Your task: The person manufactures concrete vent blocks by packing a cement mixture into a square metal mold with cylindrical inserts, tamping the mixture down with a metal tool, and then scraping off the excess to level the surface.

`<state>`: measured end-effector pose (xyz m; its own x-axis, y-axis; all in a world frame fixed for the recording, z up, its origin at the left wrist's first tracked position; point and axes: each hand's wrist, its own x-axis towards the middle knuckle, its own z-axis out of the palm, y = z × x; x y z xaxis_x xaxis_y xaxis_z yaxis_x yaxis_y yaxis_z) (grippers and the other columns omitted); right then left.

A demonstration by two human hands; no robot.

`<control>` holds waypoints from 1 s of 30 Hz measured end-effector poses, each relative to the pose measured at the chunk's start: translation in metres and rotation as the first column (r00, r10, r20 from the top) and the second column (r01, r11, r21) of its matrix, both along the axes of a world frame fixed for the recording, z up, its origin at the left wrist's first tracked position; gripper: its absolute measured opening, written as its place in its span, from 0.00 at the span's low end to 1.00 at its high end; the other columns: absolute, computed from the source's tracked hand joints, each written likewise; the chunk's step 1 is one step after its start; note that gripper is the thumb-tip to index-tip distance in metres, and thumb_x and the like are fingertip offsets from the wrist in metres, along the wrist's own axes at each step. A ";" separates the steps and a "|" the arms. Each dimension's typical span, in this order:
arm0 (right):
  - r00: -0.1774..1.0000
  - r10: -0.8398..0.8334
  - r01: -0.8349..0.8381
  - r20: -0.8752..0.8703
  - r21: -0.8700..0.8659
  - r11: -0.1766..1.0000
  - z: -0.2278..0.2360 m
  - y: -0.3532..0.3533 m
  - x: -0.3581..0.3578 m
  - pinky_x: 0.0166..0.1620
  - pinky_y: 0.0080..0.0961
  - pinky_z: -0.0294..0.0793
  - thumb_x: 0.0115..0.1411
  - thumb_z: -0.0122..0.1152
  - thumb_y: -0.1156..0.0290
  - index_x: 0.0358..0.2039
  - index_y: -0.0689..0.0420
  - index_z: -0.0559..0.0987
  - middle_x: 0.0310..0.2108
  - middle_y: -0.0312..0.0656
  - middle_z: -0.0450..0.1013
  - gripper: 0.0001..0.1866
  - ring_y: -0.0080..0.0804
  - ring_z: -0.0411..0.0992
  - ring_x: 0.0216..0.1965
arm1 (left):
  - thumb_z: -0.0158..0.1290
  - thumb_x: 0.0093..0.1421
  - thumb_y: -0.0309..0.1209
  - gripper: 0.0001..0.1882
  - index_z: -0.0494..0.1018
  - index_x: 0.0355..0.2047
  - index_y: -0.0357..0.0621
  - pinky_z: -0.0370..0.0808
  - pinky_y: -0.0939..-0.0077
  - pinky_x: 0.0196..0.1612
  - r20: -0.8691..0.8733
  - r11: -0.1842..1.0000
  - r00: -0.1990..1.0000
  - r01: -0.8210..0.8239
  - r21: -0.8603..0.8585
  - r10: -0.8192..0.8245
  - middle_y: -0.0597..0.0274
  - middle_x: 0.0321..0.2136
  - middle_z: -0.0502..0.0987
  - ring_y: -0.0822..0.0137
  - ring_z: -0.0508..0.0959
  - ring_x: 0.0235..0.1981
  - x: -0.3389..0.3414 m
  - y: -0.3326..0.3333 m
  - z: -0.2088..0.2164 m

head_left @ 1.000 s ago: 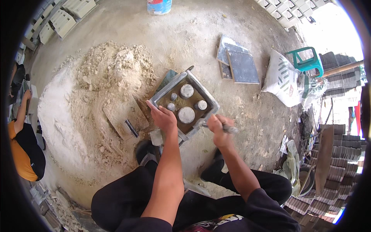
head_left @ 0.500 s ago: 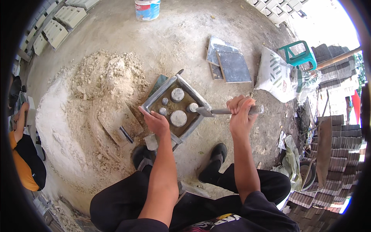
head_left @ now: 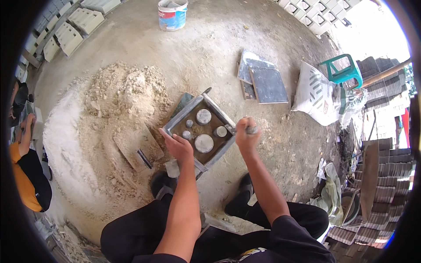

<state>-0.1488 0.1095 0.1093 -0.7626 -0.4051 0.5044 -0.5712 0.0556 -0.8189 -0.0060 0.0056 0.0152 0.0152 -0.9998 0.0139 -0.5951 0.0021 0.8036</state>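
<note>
A square metal mould (head_left: 182,117) stands on the ground before me, with upright round cylinders of different sizes inside. Greyish-brown material lies around them. My left hand (head_left: 180,147) grips its left corner, fingers along the outer side and thumb towards the inside. In my right hand (head_left: 247,136), the fist is wrapped round the handle (head_left: 251,130) of a small trowel. Its blade (head_left: 230,129) is at the mould's right wall, beside a cylinder (head_left: 220,131), and partly hidden by my fist.
A heap of sandy mix (head_left: 131,90) lies to the left, with a dusty board (head_left: 131,144) at its foot. Flat dark plates (head_left: 269,85), a white sack (head_left: 313,98) and a green stool (head_left: 346,74) stand right. A bucket (head_left: 172,19) is far off; another person (head_left: 28,175) sits left.
My right hand has moved left with the trowel, closer to the mould, and its handle now points more upright. My left hand stays on the mould's corner. The view has shifted slightly.
</note>
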 end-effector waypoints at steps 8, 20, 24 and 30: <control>0.967 0.042 0.030 0.253 -0.271 0.962 0.002 -0.009 -0.001 0.19 0.20 0.52 0.67 0.49 0.63 0.13 0.57 0.65 0.12 0.28 0.59 0.24 0.14 0.54 0.16 | 0.34 0.63 0.28 0.31 0.42 0.66 0.39 0.64 0.48 0.54 0.014 1.000 1.000 0.008 0.024 -0.008 0.31 0.55 0.63 0.37 0.68 0.52 0.005 -0.002 0.003; 0.984 0.037 -0.022 0.173 -0.088 0.996 0.007 -0.065 -0.007 0.19 0.21 0.52 0.66 0.52 0.65 0.15 0.58 0.66 0.10 0.30 0.58 0.22 0.14 0.55 0.16 | 0.33 0.64 0.29 0.31 0.41 0.67 0.39 0.64 0.48 0.54 0.025 0.998 1.000 -0.003 -0.060 0.004 0.32 0.55 0.62 0.37 0.66 0.53 0.008 -0.005 -0.009; 0.995 0.026 -0.018 0.096 -0.088 0.996 -0.031 -0.072 -0.035 0.18 0.16 0.52 0.67 0.52 0.65 0.18 0.57 0.69 0.12 0.27 0.61 0.19 0.11 0.57 0.16 | 0.34 0.64 0.29 0.31 0.42 0.66 0.38 0.67 0.49 0.51 0.049 0.995 0.999 0.025 -0.097 -0.020 0.30 0.52 0.64 0.37 0.68 0.50 -0.004 0.001 -0.011; 0.970 0.081 -0.048 0.230 -0.143 0.989 0.019 -0.109 -0.034 0.19 0.26 0.54 0.65 0.53 0.58 0.14 0.60 0.67 0.10 0.32 0.59 0.26 0.16 0.56 0.16 | 0.33 0.65 0.30 0.30 0.42 0.67 0.38 0.66 0.49 0.52 0.067 0.997 0.998 0.005 -0.076 0.000 0.31 0.54 0.63 0.37 0.68 0.51 0.006 -0.005 -0.016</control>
